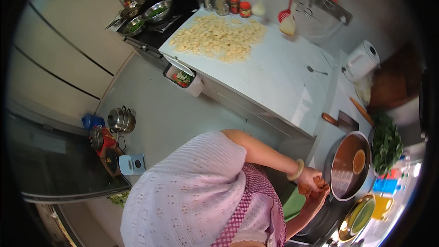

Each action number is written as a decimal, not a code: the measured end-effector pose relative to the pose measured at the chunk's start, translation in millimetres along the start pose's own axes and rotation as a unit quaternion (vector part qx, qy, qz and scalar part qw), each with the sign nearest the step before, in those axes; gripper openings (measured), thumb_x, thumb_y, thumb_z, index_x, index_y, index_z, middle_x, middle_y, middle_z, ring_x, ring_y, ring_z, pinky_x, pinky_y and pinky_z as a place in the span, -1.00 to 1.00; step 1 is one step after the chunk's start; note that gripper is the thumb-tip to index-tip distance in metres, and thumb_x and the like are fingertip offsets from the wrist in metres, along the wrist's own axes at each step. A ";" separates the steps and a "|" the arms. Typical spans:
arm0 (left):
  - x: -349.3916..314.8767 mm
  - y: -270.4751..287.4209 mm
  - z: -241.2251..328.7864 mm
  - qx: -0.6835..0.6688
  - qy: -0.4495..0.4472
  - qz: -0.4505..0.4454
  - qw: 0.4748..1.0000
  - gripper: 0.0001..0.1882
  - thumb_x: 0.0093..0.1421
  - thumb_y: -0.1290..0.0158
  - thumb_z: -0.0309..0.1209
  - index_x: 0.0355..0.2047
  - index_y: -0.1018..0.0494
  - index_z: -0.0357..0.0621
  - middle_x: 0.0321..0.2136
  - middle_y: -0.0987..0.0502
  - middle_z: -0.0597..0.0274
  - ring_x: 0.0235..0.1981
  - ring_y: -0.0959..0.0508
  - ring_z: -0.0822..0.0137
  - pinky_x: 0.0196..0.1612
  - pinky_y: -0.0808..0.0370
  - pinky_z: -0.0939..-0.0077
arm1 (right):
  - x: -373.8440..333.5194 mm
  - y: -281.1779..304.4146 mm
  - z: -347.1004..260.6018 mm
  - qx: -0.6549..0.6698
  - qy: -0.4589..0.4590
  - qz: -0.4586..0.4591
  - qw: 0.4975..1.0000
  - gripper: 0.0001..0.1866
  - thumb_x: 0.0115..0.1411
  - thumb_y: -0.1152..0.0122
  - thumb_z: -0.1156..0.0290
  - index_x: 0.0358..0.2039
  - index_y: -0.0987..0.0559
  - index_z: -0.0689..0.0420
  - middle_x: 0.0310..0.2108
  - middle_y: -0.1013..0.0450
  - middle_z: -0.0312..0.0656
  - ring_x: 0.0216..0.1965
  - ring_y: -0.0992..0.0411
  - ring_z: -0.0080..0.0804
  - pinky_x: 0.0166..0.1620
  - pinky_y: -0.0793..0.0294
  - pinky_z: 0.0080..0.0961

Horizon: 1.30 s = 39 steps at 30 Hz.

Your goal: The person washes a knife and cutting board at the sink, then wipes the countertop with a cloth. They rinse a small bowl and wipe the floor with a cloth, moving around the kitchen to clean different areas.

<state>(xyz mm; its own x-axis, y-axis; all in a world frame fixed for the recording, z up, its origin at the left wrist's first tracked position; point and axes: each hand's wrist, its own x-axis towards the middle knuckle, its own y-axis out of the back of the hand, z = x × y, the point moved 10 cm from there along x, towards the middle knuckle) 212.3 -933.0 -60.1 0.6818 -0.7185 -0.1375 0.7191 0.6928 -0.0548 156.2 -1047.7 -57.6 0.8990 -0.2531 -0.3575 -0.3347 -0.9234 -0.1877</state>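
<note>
My left hand (309,181), with a pale bangle on its wrist, and my right hand (316,202) are pressed together beside a large metal bowl (333,187). The fingers of both are closed around a small orange-brown lump (321,184), mostly hidden and too small to name. Inside the bowl is brownish liquid, and a small round orange-tan thing (359,162) shows in it. Below my hands a green board or panel (292,205) is partly visible.
A cleaver (347,121) lies beyond the bowl, with leafy greens (387,148) to its right. Many pale, flat pieces (219,36) cover part of the white counter (274,82). Pans (157,11) of greens stand on the stove. An open bin (194,84) hangs at the counter's edge.
</note>
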 end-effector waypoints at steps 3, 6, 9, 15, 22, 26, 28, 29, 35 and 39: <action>-43.7 77.2 5.7 -0.336 0.004 0.003 0.942 -0.52 0.17 -0.16 -0.11 -0.08 -0.31 -0.19 -0.26 -0.57 0.05 -0.29 -0.60 0.23 -0.30 -0.54 0.42 | 25.4 -115.0 -0.9 0.039 -0.025 -0.151 0.988 -0.35 0.36 0.14 -0.11 0.30 -0.22 0.04 0.25 -0.20 -0.16 0.24 -0.24 -0.25 0.11 -0.42 -0.24; -81.4 153.8 24.9 -0.368 -0.063 0.112 0.921 -0.59 0.26 -0.07 -0.13 -0.11 -0.31 -0.21 -0.25 -0.53 0.09 -0.21 -0.55 0.31 -0.21 -0.49 0.44 | 35.8 -197.6 -6.7 -0.004 -0.004 -0.172 0.985 -0.36 0.37 0.19 -0.13 0.30 -0.22 0.00 0.23 -0.22 -0.13 0.23 -0.26 -0.18 0.17 -0.32 -0.16; -103.6 222.6 -42.4 -0.313 -0.041 0.325 0.892 -0.56 0.23 -0.11 -0.16 -0.09 -0.30 -0.25 -0.26 -0.50 0.14 -0.22 -0.51 0.37 -0.17 -0.46 0.52 | 52.9 -266.4 8.7 0.037 -0.011 -0.222 0.974 -0.34 0.37 0.19 -0.14 0.32 -0.19 0.00 0.16 -0.28 -0.11 0.16 -0.32 -0.19 0.13 -0.36 -0.23; -180.7 321.8 -72.5 -0.314 -0.017 0.508 0.802 -0.61 0.11 -0.05 -0.44 -0.08 -0.24 -0.32 -0.27 -0.45 0.12 -0.31 -0.51 0.36 -0.33 -0.50 0.44 | 74.0 -327.0 -5.3 0.026 0.087 -0.198 0.976 -0.32 0.39 0.24 -0.12 0.28 -0.20 0.17 -0.06 -0.33 -0.17 -0.02 -0.38 -0.28 0.07 -0.42 -0.31; -161.6 370.6 -66.7 0.150 0.042 0.458 0.875 -0.48 0.19 -0.12 -0.20 0.12 -0.29 -0.05 -0.07 -0.44 0.02 -0.15 -0.45 0.10 -0.06 -0.41 0.24 | 133.2 -351.3 -9.5 -0.033 0.121 -0.161 0.979 -0.30 0.30 0.04 -0.10 0.26 -0.27 0.18 -0.01 -0.33 -0.15 0.03 -0.40 -0.12 0.05 -0.48 -0.18; -140.2 350.9 -46.2 0.006 -0.090 0.325 0.941 -0.60 0.16 -0.18 -0.17 -0.15 -0.47 -0.23 -0.21 -0.49 0.12 -0.27 -0.52 0.37 -0.19 -0.49 0.46 | 122.6 -406.7 -12.2 -0.170 0.161 -0.274 0.933 -0.32 0.36 0.14 -0.09 0.15 -0.38 0.31 -0.14 -0.47 -0.11 -0.10 -0.49 -0.31 -0.01 -0.47 -0.39; -146.7 355.2 -35.1 0.002 0.008 0.358 0.934 -0.72 0.19 -0.16 -0.26 -0.33 -0.43 -0.26 -0.56 -0.45 0.28 -0.45 -0.47 0.53 -0.39 -0.47 0.53 | 134.4 -412.2 -7.3 -0.181 0.151 -0.276 0.932 -0.37 0.38 0.12 -0.03 0.14 -0.39 0.31 -0.14 -0.47 -0.14 -0.12 -0.49 -0.38 -0.03 -0.46 -0.42; -152.0 354.1 -32.2 -0.135 -0.005 0.369 0.919 -0.78 0.23 -0.12 -0.32 -0.35 -0.40 -0.22 -0.60 -0.40 0.31 -0.59 -0.40 0.57 -0.58 -0.38 0.60 | 142.2 -413.1 -3.5 -0.167 0.135 -0.264 0.940 -0.40 0.38 0.10 0.00 0.14 -0.40 0.31 -0.14 -0.47 -0.15 -0.13 -0.49 -0.40 -0.03 -0.46 -0.44; -141.4 374.9 -35.1 -0.278 -0.044 0.473 0.835 -0.70 0.22 -0.17 -0.31 -0.44 -0.28 -0.17 -0.60 -0.37 0.30 -0.68 -0.35 0.54 -0.69 -0.32 0.60 | 175.1 -420.1 63.7 -0.282 0.020 -0.336 0.899 -0.67 0.26 -0.15 0.27 -0.04 -0.52 0.19 -0.28 -0.49 -0.25 -0.23 -0.48 -0.51 -0.19 -0.47 -0.53; -129.3 394.7 -40.6 -0.347 -0.047 0.401 0.846 -0.63 0.20 -0.20 -0.27 -0.40 -0.20 -0.14 -0.50 -0.44 0.21 -0.60 -0.42 0.55 -0.63 -0.37 0.63 | 204.0 -402.5 47.8 -0.002 -0.048 -0.224 0.973 -0.74 0.25 -0.08 0.42 -0.12 -0.53 0.30 -0.38 -0.46 -0.25 -0.37 -0.45 -0.54 -0.27 -0.45 -0.56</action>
<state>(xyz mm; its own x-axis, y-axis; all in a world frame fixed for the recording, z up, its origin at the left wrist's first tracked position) 402.4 -564.1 -104.0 0.9442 0.0202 -0.3287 -0.2101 0.8056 -0.5539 460.8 -713.8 -98.7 0.9237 0.2039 -0.3244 0.0867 -0.9360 -0.3412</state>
